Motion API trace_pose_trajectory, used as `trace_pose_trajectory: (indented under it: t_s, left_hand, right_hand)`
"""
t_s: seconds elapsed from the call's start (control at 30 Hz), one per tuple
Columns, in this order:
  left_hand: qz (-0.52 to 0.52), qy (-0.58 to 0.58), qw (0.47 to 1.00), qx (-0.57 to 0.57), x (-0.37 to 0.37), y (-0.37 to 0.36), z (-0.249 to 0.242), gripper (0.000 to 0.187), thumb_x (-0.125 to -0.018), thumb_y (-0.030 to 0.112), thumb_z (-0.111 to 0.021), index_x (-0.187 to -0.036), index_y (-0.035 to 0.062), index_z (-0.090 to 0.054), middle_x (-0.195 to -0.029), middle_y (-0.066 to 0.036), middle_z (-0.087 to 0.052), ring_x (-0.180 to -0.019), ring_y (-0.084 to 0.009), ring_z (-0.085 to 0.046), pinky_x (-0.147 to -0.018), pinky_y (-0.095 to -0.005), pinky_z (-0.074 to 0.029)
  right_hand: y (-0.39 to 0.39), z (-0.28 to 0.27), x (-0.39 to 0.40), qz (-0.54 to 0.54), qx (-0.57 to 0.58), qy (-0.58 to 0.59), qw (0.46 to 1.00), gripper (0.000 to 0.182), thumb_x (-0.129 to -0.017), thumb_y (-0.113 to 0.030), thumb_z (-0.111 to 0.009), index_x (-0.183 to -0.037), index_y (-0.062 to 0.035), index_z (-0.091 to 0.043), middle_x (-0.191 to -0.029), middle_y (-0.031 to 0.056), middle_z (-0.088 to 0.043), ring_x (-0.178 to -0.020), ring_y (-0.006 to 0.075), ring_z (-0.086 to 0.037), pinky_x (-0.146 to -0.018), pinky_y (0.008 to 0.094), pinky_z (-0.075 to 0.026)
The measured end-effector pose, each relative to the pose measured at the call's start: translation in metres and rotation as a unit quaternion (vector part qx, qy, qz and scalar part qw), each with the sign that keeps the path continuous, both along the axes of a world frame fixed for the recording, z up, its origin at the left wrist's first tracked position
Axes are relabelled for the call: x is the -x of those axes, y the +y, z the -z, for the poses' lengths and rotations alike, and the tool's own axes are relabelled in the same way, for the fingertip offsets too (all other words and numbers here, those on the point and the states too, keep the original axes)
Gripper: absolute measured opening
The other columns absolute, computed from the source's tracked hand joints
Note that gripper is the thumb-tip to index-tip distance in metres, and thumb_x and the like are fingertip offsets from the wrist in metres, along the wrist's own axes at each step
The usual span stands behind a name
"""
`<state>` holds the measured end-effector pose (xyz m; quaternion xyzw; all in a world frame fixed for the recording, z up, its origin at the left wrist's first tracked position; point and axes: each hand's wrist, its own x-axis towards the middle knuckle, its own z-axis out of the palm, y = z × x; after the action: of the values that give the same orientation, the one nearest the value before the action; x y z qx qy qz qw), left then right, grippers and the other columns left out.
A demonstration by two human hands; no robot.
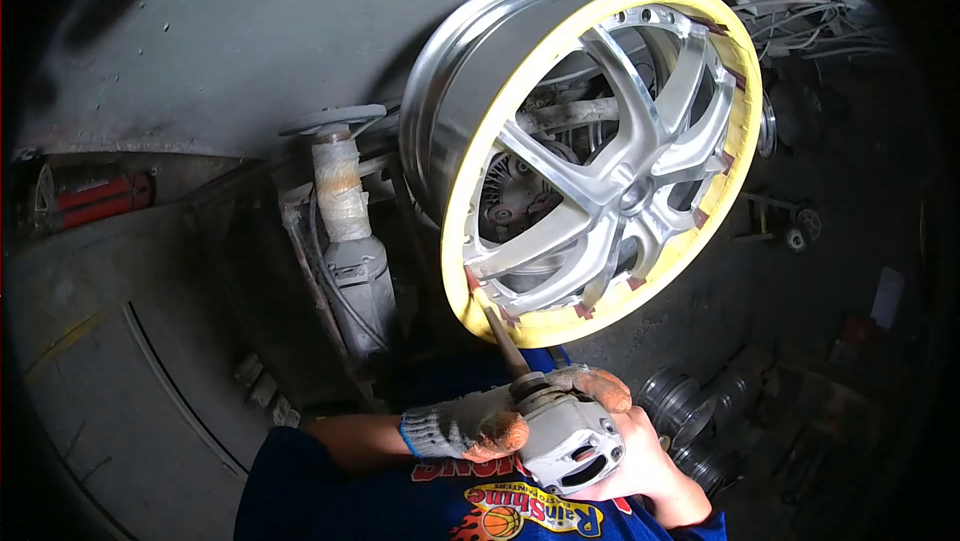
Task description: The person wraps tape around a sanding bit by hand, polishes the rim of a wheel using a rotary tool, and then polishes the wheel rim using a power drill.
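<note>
A dim workshop with a grey concrete floor (150,341) and a grey wall surrounds the scene; its edges fall into dark shadow. One alloy wheel rim (585,151) stands on edge on a mounting stand in the upper middle of the view, its face turned toward the person. It is bright silver, with paired spokes running out from a central hub, and its outer lip is covered all round by one band of yellow masking tape (745,111). Several small reddish-brown tape tabs sit along the inner edge of that band; their exact number cannot be told.

One hand-held power grinder (570,436) with a grey metal body is held below the rim, and its long thin bit (500,339) reaches up and meets the lower left edge of the taped lip. The left hand (480,423), in a grey knit glove with orange fingertips, is wrapped tightly around the front of the tool. The right hand (645,466), bare, closes around the rear of the grinder from beneath.

To the left of the rim stands one upright motor-like cylinder (345,231), its upper part wound with pale tape. One red cylinder (95,199) lies at the far left. A few more silver rims (690,411) lie on the floor at lower right, partly in shadow.
</note>
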<state>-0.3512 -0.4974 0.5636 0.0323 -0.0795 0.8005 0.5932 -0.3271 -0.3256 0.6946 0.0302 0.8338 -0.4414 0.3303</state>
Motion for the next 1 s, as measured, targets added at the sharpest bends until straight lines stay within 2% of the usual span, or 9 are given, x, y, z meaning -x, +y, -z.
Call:
trace_pose_trajectory:
  t_s: [0.13,0.23,0.3,0.4,0.63,0.7,0.83,0.9,1.0]
  left_hand:
    - [0.005,-0.007,1.0,0.01,0.005,0.003,-0.009,0.107,-0.062,0.055,-0.084,-0.139,-0.001,-0.034,-0.118,-0.008,-0.057,-0.059,-0.0008,-0.054,-0.041,-0.0121,-0.041]
    - [-0.023,-0.004,1.0,0.011,0.007,0.001,-0.009,0.107,-0.062,0.055,-0.083,-0.138,-0.0008,-0.035,-0.118,-0.008,-0.057,-0.059,-0.0012,-0.054,-0.041,-0.0124,-0.041]
    - [-0.016,0.001,1.0,0.006,0.006,0.0,-0.009,0.107,-0.062,0.056,-0.083,-0.138,-0.001,-0.035,-0.119,-0.009,-0.056,-0.062,-0.002,-0.055,-0.042,-0.0126,-0.042]
    - [-0.005,0.009,1.0,0.005,0.005,-0.002,-0.01,0.107,-0.062,0.056,-0.083,-0.138,-0.0014,-0.035,-0.12,-0.009,-0.055,-0.067,-0.0032,-0.057,-0.044,-0.0128,-0.043]
    - [0.017,0.037,0.999,0.025,0.0,-0.003,-0.005,0.107,-0.062,0.058,-0.082,-0.138,-0.0023,-0.035,-0.123,-0.011,-0.053,-0.078,-0.006,-0.061,-0.049,-0.0134,-0.045]
    - [0.018,0.033,0.999,0.025,-0.002,-0.002,-0.008,0.107,-0.063,0.057,-0.082,-0.138,-0.0021,-0.035,-0.124,-0.012,-0.053,-0.087,-0.0091,-0.062,-0.059,-0.016,-0.051]
    - [-0.038,-0.023,0.998,-0.035,0.007,0.005,-0.017,0.11,-0.058,0.056,-0.084,-0.137,-0.0029,-0.037,-0.128,-0.012,-0.051,-0.114,-0.0166,-0.053,-0.095,-0.031,-0.045]
    - [-0.034,-0.024,0.996,-0.081,0.007,0.005,-0.015,0.115,-0.052,0.055,-0.087,-0.137,-0.004,-0.038,-0.131,-0.012,-0.05,-0.121,-0.0201,-0.05,-0.102,-0.035,-0.04]
    - [-0.006,0.063,0.997,0.035,0.003,0.003,-0.016,0.106,-0.063,0.062,-0.078,-0.137,-0.0022,-0.038,-0.129,-0.012,-0.05,-0.121,-0.0184,-0.048,-0.104,-0.0324,-0.039]
  right_hand:
    - [0.001,-0.005,0.002,-0.014,-0.006,0.001,1.0,0.089,-0.056,-0.032,-0.087,-0.129,0.0026,-0.048,-0.109,0.0211,-0.065,-0.096,0.0333,-0.067,-0.088,0.0382,-0.053]
    - [0.001,-0.004,0.0,-0.088,-0.025,0.062,0.994,0.088,-0.056,-0.031,-0.087,-0.128,0.0027,-0.049,-0.108,0.0205,-0.065,-0.095,0.0329,-0.068,-0.087,0.0379,-0.053]
    - [-0.002,-0.006,-0.005,0.054,0.006,-0.064,0.996,0.081,-0.05,-0.035,-0.085,-0.117,0.0027,-0.06,-0.121,0.022,-0.059,-0.115,0.0356,-0.058,-0.103,0.0424,-0.04]
    - [-0.002,0.003,-0.009,0.02,0.011,0.009,1.0,0.079,-0.049,-0.036,-0.085,-0.114,0.003,-0.062,-0.122,0.0225,-0.059,-0.115,0.0356,-0.058,-0.103,0.0425,-0.04]
    - [-0.003,-0.004,-0.01,0.038,-0.009,-0.019,0.999,0.077,-0.049,-0.035,-0.086,-0.112,0.0021,-0.063,-0.121,0.023,-0.059,-0.113,0.0355,-0.059,-0.103,0.0419,-0.041]
    - [-0.003,-0.002,-0.014,0.03,0.023,-0.019,0.999,0.076,-0.048,-0.035,-0.085,-0.111,0.0017,-0.064,-0.12,0.0237,-0.06,-0.111,0.0359,-0.06,-0.103,0.0409,-0.041]
    - [-0.003,-0.003,-0.014,-0.012,-0.003,-0.035,0.999,0.081,-0.055,-0.033,-0.087,-0.121,0.0023,-0.056,-0.116,0.0208,-0.062,-0.101,0.0313,-0.066,-0.089,0.0373,-0.052]
    - [-0.003,-0.001,-0.014,-0.034,-0.02,0.066,0.997,0.081,-0.055,-0.032,-0.087,-0.121,0.002,-0.056,-0.113,0.0198,-0.064,-0.099,0.0312,-0.067,-0.089,0.0369,-0.052]
    - [-0.001,0.002,-0.018,-0.044,-0.016,0.069,0.997,0.084,-0.055,-0.032,-0.087,-0.124,0.003,-0.054,-0.112,0.0201,-0.064,-0.098,0.0312,-0.067,-0.089,0.0368,-0.052]
